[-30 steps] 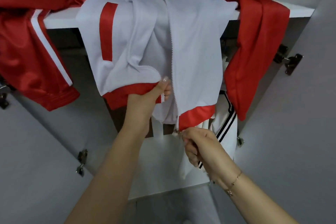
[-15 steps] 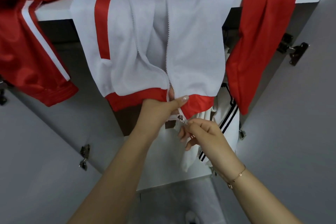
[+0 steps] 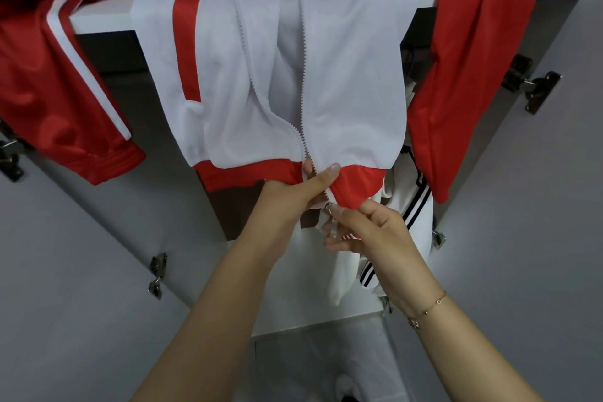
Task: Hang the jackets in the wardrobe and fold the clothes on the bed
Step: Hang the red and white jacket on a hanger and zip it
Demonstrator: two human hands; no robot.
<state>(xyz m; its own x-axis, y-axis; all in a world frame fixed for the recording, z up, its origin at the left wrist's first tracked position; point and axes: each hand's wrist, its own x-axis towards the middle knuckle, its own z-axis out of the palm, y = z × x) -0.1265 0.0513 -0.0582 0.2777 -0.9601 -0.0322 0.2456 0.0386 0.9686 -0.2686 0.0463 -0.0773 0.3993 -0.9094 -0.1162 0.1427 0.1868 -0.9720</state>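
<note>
A white jacket point(image 3: 346, 75) with red sleeves and a red hem hangs inside the open wardrobe, its front unzipped above the hem. Both red sleeves drape over the upper white shelf point(image 3: 101, 21). My left hand point(image 3: 293, 199) grips the red hem where the two front edges meet, thumb across the zipper line. Just below it, my right hand point(image 3: 368, 228) pinches the small metal zipper pull point(image 3: 330, 207) at the bottom of the jacket. The hanger is mostly hidden at the top edge.
Another white garment with black stripes point(image 3: 411, 206) hangs behind on the right. A lower white shelf point(image 3: 293, 287) lies under the jackets. Grey wardrobe doors with metal hinges point(image 3: 535, 88) stand open on both sides.
My left hand pulled the left front edge over to meet the right one at the hem. My right hand rose to the zipper pull. The camera moved closer.
</note>
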